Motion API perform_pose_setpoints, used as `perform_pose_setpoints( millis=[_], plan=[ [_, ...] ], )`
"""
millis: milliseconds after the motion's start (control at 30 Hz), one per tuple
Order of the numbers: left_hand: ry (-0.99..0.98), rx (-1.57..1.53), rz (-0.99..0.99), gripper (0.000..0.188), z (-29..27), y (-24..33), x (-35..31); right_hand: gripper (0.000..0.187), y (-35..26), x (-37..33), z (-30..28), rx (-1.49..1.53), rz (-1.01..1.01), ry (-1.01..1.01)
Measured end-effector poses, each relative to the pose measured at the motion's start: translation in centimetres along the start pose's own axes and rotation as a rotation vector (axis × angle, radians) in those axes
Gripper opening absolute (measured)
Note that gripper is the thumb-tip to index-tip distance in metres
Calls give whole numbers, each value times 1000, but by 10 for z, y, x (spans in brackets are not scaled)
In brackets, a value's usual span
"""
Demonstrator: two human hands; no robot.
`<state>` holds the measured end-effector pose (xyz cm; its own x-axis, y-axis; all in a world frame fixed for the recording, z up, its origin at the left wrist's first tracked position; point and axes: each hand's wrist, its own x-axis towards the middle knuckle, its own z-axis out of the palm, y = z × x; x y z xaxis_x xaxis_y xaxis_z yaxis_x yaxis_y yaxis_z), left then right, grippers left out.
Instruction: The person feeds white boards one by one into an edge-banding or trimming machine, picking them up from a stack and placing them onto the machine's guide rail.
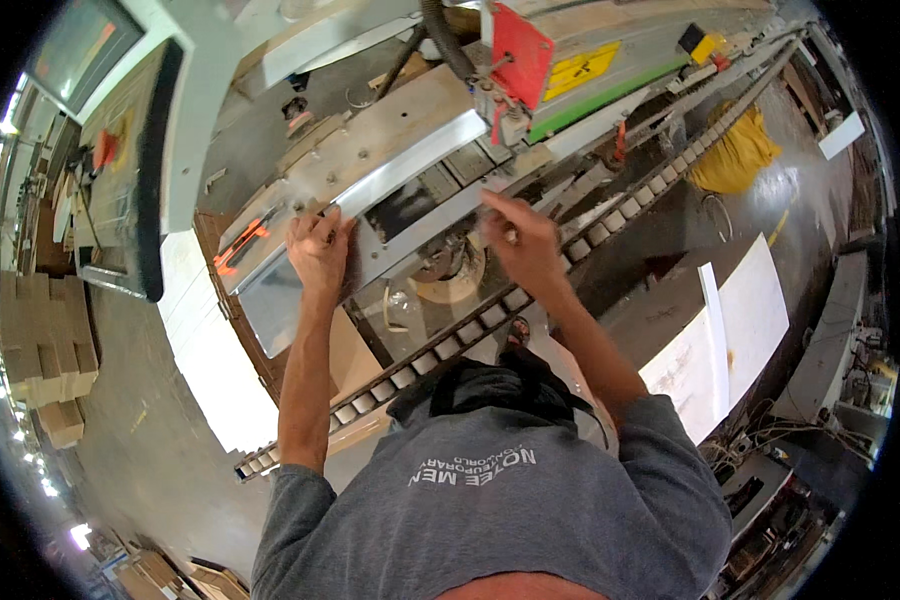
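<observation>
My left hand [320,247] is closed, its curled fingertips down at the edge of a long pale metal strip [390,165] on the machine bed. Whatever may be pinched in those fingers is too small or hidden to name. Over the near side of the bed, to the right, hovers my right hand [526,240]. Its index finger points out toward the strip, the other fingers look bent, and motion blur smears them. Between both hands lies a dark opening [410,208] in the grey metal bed [395,250].
A red guard plate [520,55] with a hose [445,40] stands at the far side. Along my near side runs a segmented chain rail [495,315]. White panels [740,330] lie at right, a yellow sack [738,150] beyond. A control screen [120,165] and stacked cardboard [45,335] are left.
</observation>
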<state>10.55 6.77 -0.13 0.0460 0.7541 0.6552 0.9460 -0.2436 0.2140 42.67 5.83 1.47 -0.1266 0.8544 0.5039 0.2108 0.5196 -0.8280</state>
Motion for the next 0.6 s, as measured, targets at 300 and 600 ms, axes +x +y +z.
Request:
perform_pose_setpoints(
  millis=[300,600],
  plan=[
    [31,-72,17,25,57,54,44,72,90,-211,-358,-1116,561,171],
    [-148,-158,-115,33,55,117,77,57,113,-389,-488,-1298,860,7]
  ],
)
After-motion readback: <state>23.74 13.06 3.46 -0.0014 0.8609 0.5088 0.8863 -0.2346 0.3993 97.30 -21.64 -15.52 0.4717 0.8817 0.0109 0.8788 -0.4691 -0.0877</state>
